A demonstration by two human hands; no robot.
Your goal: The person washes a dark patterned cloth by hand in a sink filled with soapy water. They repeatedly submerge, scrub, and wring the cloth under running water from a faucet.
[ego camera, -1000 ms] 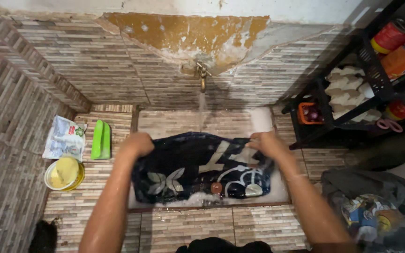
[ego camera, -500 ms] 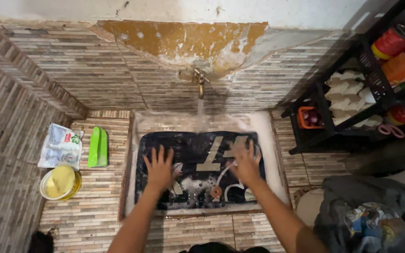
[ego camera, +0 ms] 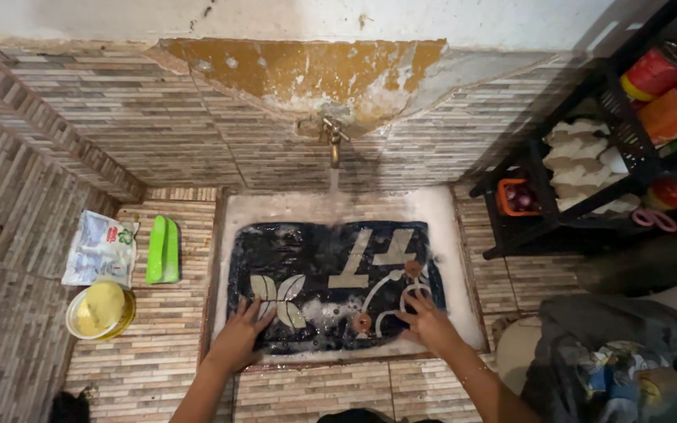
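1. Down at the near edge of the basin, we have our left hand (ego camera: 238,338) spread flat, fingers splayed, pressing on the lower left part of the dark cloth (ego camera: 331,258).
2. Our right hand (ego camera: 426,321) lies likewise open, palm down, on the cloth's lower right part, gripping nothing.
3. The cloth is navy with pale leaf shapes, curling lines and blocky letter shapes; it lies spread out flat and soaked in the sunken tiled basin (ego camera: 452,235), filling most of it, with suds around its edges.
4. A small round brownish thing (ego camera: 363,321) sits on the cloth between our hands; we think it may be part of the print, but the view is too soft to be sure.
5. Above, a brass tap (ego camera: 333,141) on the tiled wall runs a thin stream onto the cloth's far edge.
6. To the left, on the tiled ledge, stand a green brush (ego camera: 164,249), a white sachet (ego camera: 102,249) and a yellow tub of soap (ego camera: 101,309).
7. To the right stands a black rack (ego camera: 628,133) holding cans and egg trays, and near us lies a heap of clothes (ego camera: 620,352).
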